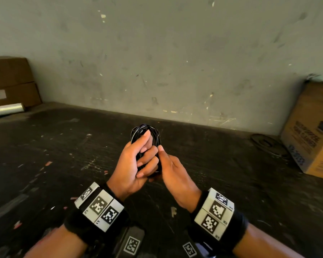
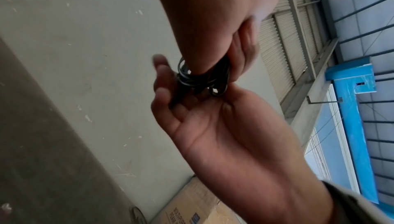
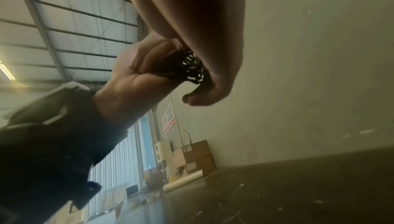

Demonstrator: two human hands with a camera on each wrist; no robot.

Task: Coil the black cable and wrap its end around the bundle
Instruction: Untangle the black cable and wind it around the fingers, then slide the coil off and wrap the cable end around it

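The black cable (image 1: pixel 145 128) is coiled into a small oval bundle, held upright above the dark work surface (image 1: pixel 63 155). My left hand (image 1: pixel 136 161) grips the bundle's middle, fingers curled round it and thumb up along its loops. My right hand (image 1: pixel 168 164) is against the bundle's right side, thumb pointing up on the strands. In the left wrist view the cable (image 2: pixel 192 77) lies across the right hand's (image 2: pixel 213 126) fingers with the thumb pressed on it, below the left hand (image 2: pixel 213 25). The right wrist view shows the strands (image 3: pixel 189 67) between both hands. The cable's end is hidden.
A grey scuffed wall (image 1: pixel 157 62) stands close behind the surface. An open cardboard box (image 1: pixel 313 138) sits at the right with a flat dark disc (image 1: pixel 268 144) beside it. Stacked brown boxes (image 1: pixel 11 81) and a pale roll (image 1: pixel 6 109) lie at the far left.
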